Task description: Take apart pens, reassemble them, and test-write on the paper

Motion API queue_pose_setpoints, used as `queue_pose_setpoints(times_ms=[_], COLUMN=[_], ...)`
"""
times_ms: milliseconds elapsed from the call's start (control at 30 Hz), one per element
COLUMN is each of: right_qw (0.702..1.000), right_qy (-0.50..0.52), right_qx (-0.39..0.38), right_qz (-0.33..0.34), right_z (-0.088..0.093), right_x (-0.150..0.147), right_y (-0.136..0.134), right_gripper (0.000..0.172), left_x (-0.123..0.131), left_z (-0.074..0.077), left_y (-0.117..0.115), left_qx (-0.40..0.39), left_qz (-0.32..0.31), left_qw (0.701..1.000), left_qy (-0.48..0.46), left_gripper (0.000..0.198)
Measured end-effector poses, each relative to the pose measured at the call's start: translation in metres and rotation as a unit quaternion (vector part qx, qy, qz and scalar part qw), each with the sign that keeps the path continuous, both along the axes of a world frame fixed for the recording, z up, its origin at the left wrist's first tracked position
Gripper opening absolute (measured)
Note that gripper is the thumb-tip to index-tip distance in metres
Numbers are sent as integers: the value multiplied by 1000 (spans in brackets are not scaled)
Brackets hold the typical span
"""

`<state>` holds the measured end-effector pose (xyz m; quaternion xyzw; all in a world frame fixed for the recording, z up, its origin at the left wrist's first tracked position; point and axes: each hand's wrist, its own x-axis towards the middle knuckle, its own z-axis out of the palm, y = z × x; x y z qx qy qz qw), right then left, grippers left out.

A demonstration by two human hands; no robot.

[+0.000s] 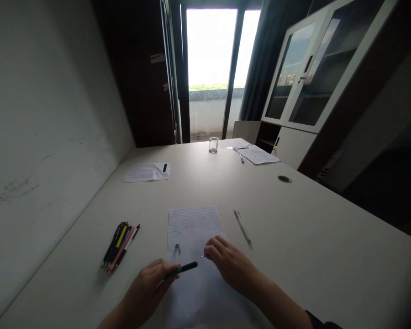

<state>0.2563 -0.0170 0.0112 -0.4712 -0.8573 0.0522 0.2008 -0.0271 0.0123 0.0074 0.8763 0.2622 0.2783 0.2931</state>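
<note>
My left hand is closed around a green and black pen, whose dark end points right over the paper. Just to the right, my right hand pinches a small silvery pointed piece; only its thin tip shows, a short gap away from the pen's end. Under both hands lies a white sheet of paper with lines of handwriting on its upper part. Small dark parts rest on the sheet, above the pen.
Several pens lie bundled on the left of the white table. A white pen lies right of the sheet. Farther back are a paper, a glass, stacked papers, another pen and a round cable hole.
</note>
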Motion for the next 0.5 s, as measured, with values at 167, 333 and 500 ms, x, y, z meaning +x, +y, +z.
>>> queue_pose_setpoints(times_ms=[167,333,500], right_qw=[996,962,886], right_qy=[90,272,458], right_qx=[12,5,-44], right_qz=[8,-12,-61], right_z=[6,18,22], right_x=[8,11,9], right_y=[0,-4,-4], right_gripper=[19,13,3], left_x=[2,2,2], left_z=[4,5,2], left_y=[1,1,2], left_qx=[19,27,22], left_qz=[7,9,10], left_qw=[1000,999,999], left_qy=[-20,-20,-28], left_gripper=[23,23,23])
